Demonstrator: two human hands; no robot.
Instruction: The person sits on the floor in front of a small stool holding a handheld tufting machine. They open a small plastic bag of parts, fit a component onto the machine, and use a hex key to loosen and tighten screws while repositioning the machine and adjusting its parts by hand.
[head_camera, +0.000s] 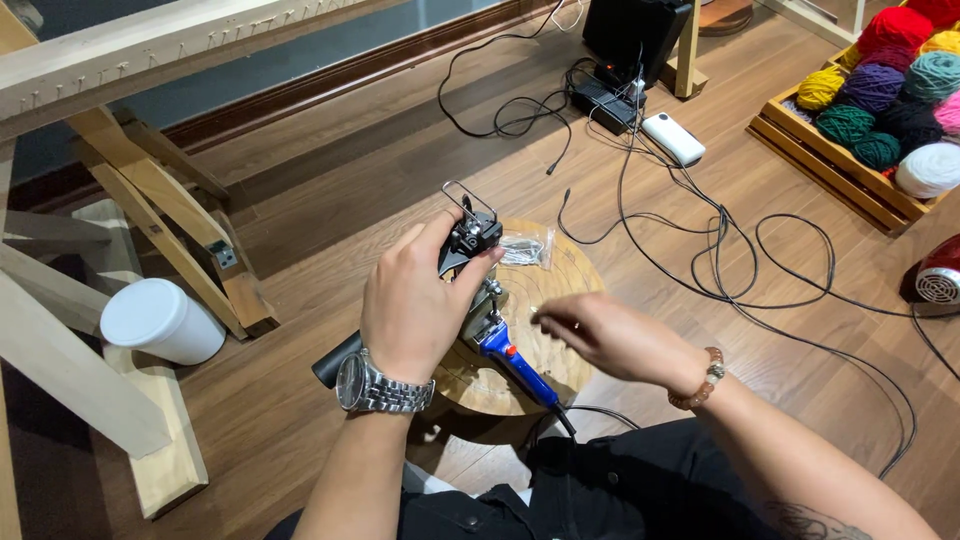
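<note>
1. Head view, room: wood-plank floor (330, 190) fills the frame, with black cables (700, 250) sprawled across centre-right. A pale timber frame (120, 130) runs down the left side and a white tub (160, 320) sits beside its foot at mid-left. A wooden tray of yarn balls (880, 100) is at upper right, and a white power bank (673, 138) lies by the black box at top centre.
2. Work surface: a round wooden stool top (560, 270) sits at frame centre, directly in front of your knees.
3. Tool: the tufting gun (480, 290) is over the stool top, nose pointing up-frame and its wire loop standing at the tip. Its blue handle (520, 365) angles toward lower right, and a black grip sticks out to the left, below your wrist.
4. Your left hand (415, 300) is clamped on the gun's upper body, thumb against the black head. A metal watch is on that wrist.
5. Your right hand (600, 335) is motion-blurred, just right of the gun over the stool top, fingers pinched together. Can't tell if they're holding anything small.
6. A clear small bag (525, 248) with metal parts lies on the stool top above the gun.
7. Progress, my read: the gun is steadied and the head is being fiddled with. No yarn visible at the tip, and whatever the pinch is for looks unfinished.
</note>
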